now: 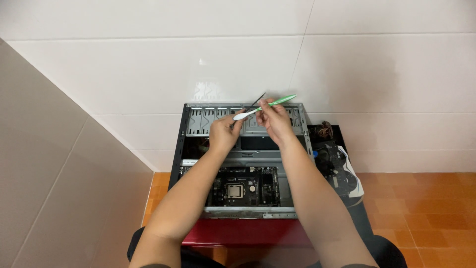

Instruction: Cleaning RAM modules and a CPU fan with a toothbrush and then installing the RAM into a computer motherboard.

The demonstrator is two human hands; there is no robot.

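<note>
Toothbrush (pixel 264 105), white at the head and green along the handle, was what we held up over the far end of the open computer case (pixel 196 130), slanting from lower left to upper right. Our right hand (pixel 273 120) pinched it near the middle between thumb and fingertips, the other fingers curled in. Our left hand (pixel 224 133) was closed too, its thumb and forefinger pinched on a thin dark tool (pixel 259 99) whose tip stuck out up and to the right, just behind the brush; what kind of tool it was we could not tell. The white brush head lay just above the left hand's knuckles, touching or nearly so. The two hands were near each other, not clasped together.

Below our forearms the case lay on its side with its panel off. Inside it we saw a green-black motherboard (pixel 267 186) with a square metal processor socket (pixel 235 190) near its middle. The grey metal drive cage (pixel 202 120) with its punched slots filled the far end of the case, under our hands. The case rested on a dark red surface (pixel 238 232).

To the right of the case, on a black stand, lay a dark graphics card (pixel 342 173) with round fans and, beyond it, a small tangle of cables (pixel 325 130). White wall tiles (pixel 386 74) rose behind everything, and orange floor tiles (pixel 426 208) showed on the right.
</note>
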